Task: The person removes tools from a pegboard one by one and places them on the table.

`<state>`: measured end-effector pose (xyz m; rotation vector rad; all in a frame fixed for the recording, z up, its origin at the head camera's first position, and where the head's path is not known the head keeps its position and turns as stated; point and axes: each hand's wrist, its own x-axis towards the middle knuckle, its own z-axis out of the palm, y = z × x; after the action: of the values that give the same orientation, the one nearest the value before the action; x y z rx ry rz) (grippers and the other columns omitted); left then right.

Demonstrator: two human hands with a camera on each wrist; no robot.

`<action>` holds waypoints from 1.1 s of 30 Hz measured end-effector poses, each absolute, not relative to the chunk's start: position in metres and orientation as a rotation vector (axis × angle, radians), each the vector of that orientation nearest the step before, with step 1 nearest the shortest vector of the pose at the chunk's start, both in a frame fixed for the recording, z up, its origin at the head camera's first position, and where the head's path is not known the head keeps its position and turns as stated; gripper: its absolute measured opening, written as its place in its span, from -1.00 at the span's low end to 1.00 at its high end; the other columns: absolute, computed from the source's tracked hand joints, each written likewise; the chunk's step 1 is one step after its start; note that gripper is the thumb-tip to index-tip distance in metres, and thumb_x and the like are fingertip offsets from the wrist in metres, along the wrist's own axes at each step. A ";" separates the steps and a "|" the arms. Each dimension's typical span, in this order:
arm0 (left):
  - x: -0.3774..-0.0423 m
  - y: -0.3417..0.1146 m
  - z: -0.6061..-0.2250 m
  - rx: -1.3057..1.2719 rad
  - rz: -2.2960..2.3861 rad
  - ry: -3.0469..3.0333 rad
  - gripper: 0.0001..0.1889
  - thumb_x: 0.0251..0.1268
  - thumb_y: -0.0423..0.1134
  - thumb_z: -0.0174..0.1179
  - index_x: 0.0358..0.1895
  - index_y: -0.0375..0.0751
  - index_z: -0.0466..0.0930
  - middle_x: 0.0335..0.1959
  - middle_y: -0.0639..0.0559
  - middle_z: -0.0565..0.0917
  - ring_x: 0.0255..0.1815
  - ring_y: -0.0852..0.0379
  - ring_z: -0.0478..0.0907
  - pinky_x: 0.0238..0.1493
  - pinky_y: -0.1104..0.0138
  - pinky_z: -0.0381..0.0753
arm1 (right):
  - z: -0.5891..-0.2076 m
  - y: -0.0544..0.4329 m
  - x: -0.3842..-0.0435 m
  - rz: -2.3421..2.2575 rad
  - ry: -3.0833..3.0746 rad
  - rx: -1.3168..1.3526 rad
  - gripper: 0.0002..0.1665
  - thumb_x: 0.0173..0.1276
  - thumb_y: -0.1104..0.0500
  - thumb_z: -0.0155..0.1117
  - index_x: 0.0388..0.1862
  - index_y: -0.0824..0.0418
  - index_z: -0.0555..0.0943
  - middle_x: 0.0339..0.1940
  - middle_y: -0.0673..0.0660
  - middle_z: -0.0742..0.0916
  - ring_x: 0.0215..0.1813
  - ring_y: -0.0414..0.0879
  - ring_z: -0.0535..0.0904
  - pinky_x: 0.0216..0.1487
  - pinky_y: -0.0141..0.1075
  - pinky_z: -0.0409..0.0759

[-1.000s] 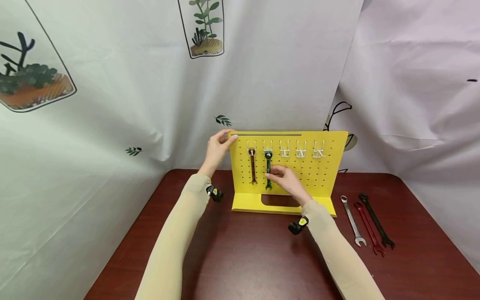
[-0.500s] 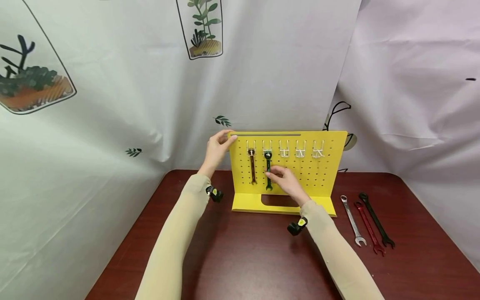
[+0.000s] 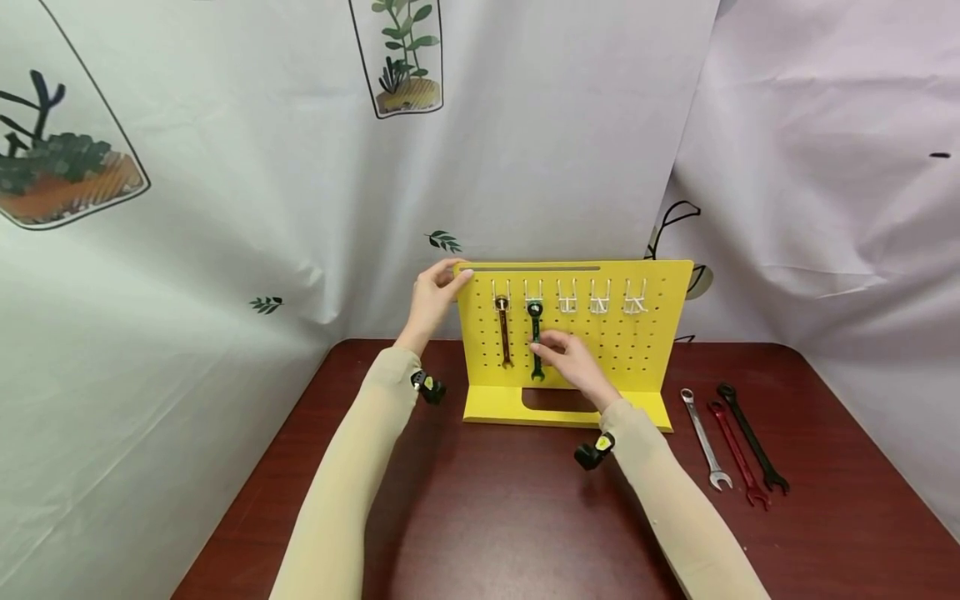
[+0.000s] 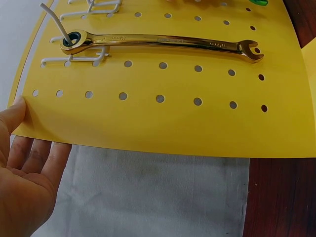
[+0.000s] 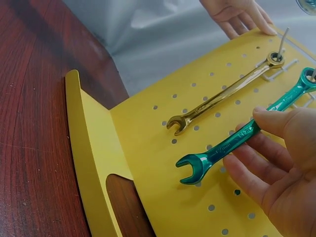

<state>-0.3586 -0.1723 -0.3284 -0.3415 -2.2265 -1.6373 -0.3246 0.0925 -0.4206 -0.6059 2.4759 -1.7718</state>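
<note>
My left hand (image 3: 435, 293) grips the upper left corner of a yellow pegboard (image 3: 637, 346), thumb in front and fingers behind. In the right wrist view, my right hand (image 5: 294, 165) pinches the shank of a green combination wrench (image 5: 224, 148) between thumb and fingers. That wrench's ring end is up at a white hook, and its open end points down. To its left hangs a gold combination wrench (image 4: 163, 40), its ring over another hook (image 4: 59, 22); neither hand touches it.
Several more white hooks (image 3: 599, 298) line the board to the right. On the dark red table (image 3: 495, 517), right of the board, lie a silver wrench (image 3: 703, 437), a red wrench (image 3: 737, 450) and a black wrench (image 3: 752, 437). A printed white curtain (image 3: 562, 150) hangs behind.
</note>
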 end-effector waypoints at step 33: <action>-0.358 -0.172 -0.329 -0.340 -1.623 -2.234 -0.56 0.34 0.10 0.32 0.19 -0.01 0.67 -0.12 -0.06 0.75 -0.10 0.05 0.67 0.00 0.12 0.71 | -0.390 0.093 -0.283 -1.760 2.480 -0.768 -0.49 0.53 -0.07 0.24 0.23 0.27 0.61 0.17 0.20 0.70 0.09 0.06 0.69 0.17 0.02 0.63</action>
<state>-0.3582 -0.1723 -0.3288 -0.3396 -2.2343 -1.6230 -0.2831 0.0927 -0.3902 -0.7677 2.4798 -1.7604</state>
